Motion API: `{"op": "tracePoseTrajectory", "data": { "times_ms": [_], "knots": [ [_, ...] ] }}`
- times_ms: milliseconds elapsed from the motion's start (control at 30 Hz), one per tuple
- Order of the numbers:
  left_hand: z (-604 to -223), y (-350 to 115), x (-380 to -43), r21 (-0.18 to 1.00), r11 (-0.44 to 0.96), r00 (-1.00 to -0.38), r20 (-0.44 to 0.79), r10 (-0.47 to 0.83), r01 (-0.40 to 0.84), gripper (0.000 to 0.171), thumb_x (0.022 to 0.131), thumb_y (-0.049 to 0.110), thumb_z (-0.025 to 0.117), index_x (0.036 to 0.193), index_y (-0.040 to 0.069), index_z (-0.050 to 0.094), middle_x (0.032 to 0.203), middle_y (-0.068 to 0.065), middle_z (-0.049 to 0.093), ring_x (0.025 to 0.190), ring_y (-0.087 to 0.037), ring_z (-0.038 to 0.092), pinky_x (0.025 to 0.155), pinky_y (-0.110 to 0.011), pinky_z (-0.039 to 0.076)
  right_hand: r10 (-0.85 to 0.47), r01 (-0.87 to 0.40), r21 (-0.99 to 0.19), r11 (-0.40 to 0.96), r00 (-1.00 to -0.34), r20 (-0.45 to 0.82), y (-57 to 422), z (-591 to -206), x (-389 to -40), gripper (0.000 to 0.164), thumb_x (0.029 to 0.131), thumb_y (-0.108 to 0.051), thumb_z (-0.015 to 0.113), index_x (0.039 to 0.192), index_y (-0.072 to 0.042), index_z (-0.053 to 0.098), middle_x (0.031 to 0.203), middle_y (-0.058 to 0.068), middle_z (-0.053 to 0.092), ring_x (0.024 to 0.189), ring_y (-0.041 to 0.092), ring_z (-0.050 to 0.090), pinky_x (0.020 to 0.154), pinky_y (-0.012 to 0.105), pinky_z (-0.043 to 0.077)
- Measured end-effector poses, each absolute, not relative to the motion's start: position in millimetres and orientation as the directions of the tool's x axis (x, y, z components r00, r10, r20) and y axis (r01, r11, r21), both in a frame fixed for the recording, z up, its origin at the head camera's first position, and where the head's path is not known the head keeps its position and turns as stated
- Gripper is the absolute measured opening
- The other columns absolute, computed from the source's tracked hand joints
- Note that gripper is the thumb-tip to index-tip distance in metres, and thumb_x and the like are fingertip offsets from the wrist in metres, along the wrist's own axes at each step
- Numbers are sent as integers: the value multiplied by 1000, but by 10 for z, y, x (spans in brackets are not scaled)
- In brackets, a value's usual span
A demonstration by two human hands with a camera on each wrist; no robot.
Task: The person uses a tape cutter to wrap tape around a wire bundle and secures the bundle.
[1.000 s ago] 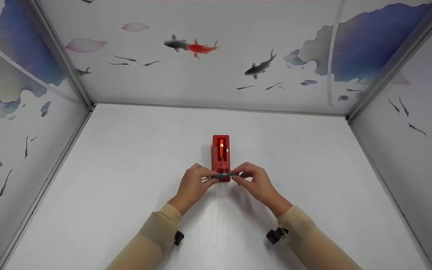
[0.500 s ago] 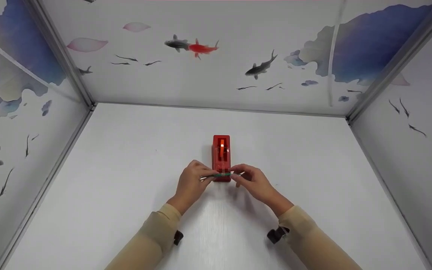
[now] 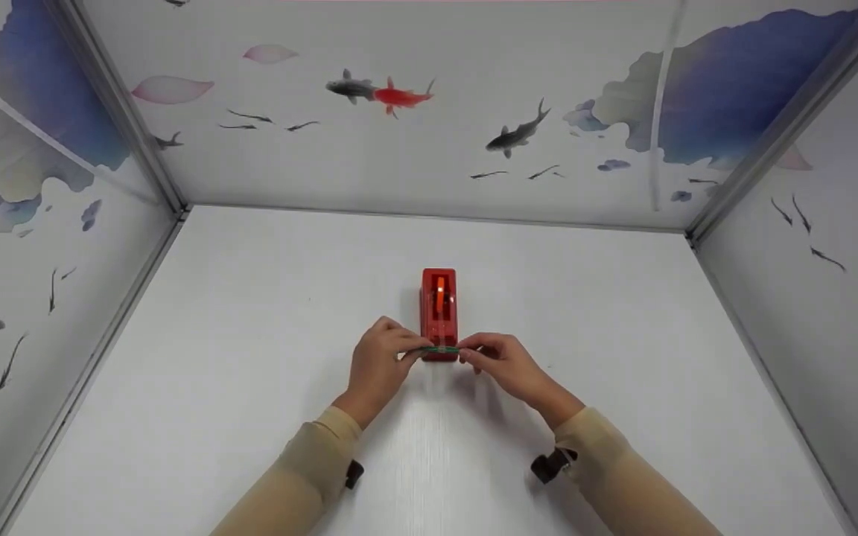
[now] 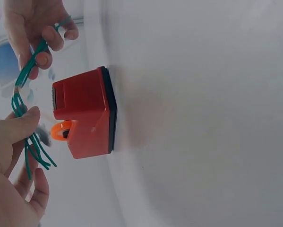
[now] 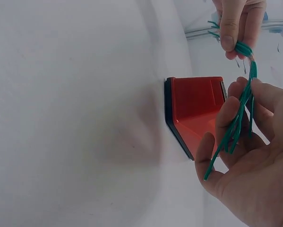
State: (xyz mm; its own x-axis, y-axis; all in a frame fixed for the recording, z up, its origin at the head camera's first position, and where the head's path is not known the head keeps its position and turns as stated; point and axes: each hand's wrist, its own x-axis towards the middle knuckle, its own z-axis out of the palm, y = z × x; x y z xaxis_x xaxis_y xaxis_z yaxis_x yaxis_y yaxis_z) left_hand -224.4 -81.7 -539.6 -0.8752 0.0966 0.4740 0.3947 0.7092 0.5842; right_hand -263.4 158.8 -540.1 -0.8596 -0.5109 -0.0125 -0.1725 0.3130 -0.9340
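Observation:
Both hands hold a thin bundle of green wire-like strands [image 3: 442,349] level over the front end of a red tape dispenser [image 3: 430,321]. My left hand [image 3: 380,363] pinches the bundle's left end between thumb and fingers. At the other end, my right hand [image 3: 507,365] pinches it too. Loose strand tips fan out past the left fingers in the left wrist view and across the right palm in the right wrist view. A narrow band [image 4: 17,89] gathers the strands mid-bundle. The dispenser has an orange tape core [image 4: 62,130], a serrated cutter [image 4: 54,98] and a black base [image 4: 110,109].
The dispenser stands on a white tabletop [image 3: 250,313]. White panels [image 3: 429,164] printed with fish and petals enclose it at the back and both sides, with grey metal strips at the corners. A small black device [image 3: 550,467] sits at the right sleeve.
The bundle, slightly tilted a second ago, now lies straighter between the hands. My right fingers have shifted slightly down and closed together at its end. The dispenser has stayed in place.

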Motion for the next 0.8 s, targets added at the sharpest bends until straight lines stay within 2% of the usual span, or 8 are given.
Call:
{"op": "tracePoseTrajectory", "data": {
  "times_ms": [167,367,600,700,800],
  "knots": [
    [-5397,-816,-2242,571,721,-874,475,98,392,20,82,15,87,100,23,85,88,8,77,90,-11,57,77,-28,54,-497,-163,-932,324,-868,-21,1597,-5394,-2633,20,100,-21,69,115,-9,76,105,26,69,84,22,60,81,40,55],
    [-5384,-808,-2250,548,734,-868,484,113,401,17,83,16,87,99,23,85,89,6,77,93,-13,57,80,-29,55,-496,-167,-919,358,-867,-36,1614,-5387,-2641,18,98,-22,72,114,-15,77,107,19,72,85,19,62,83,46,57],
    [-5390,-804,-2251,533,743,-861,496,114,405,17,82,16,87,98,23,86,90,6,76,95,-14,57,82,-31,55,-494,-221,-893,391,-870,-1,1619,-5352,-2634,16,96,-21,75,111,-19,79,107,2,76,93,19,66,84,29,57],
    [-5412,-798,-2255,530,744,-858,500,115,408,17,82,15,88,97,23,86,90,5,77,96,-14,57,83,-32,55,-505,-255,-880,400,-863,21,1619,-5359,-2618,16,95,-20,76,111,-18,79,107,2,76,94,18,66,85,27,56],
    [-5424,-792,-2258,520,749,-855,506,116,410,18,81,15,88,97,22,86,91,5,77,96,-15,57,84,-32,55,-507,-279,-871,404,-861,40,1615,-5365,-2616,15,95,-18,76,110,-18,79,106,2,76,94,19,66,87,32,56]
  ]
}}
